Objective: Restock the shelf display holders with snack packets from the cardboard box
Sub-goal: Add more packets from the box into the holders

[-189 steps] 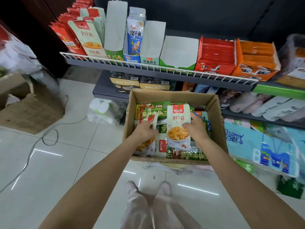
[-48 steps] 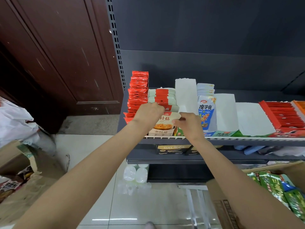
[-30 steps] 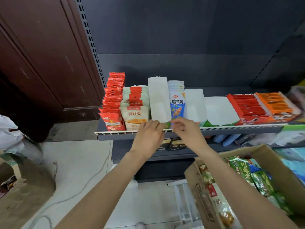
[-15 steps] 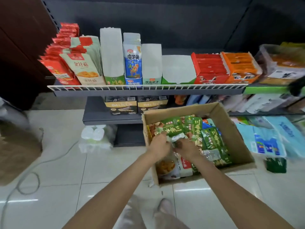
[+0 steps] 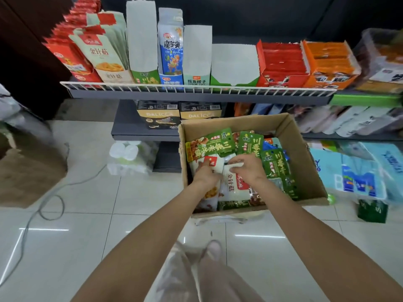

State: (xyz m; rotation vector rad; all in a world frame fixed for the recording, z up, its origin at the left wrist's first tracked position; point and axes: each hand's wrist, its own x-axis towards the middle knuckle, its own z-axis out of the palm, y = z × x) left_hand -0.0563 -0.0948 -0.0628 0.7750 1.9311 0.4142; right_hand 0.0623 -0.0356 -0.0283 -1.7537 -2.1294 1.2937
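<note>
The open cardboard box stands on the floor below the shelf, full of green and white snack packets. Both my hands are inside it. My left hand grips a white packet with a red label at the box's left side. My right hand pinches the top edge of another white packet lying beside it. Green packets lie behind and to the right of my hands. On the wire-fronted shelf stand display holders: a white-packet holder at left, then several empty white ones.
Red and orange holders fill the shelf's right part. DALICCA boxes sit on the lower shelf. A pack of paper cups and a cable lie on the floor at left; blue tissue packs at right.
My hands left the shelf, dropped into the box and have taken hold of white packets. The view has tilted down from the shelf to the box.
</note>
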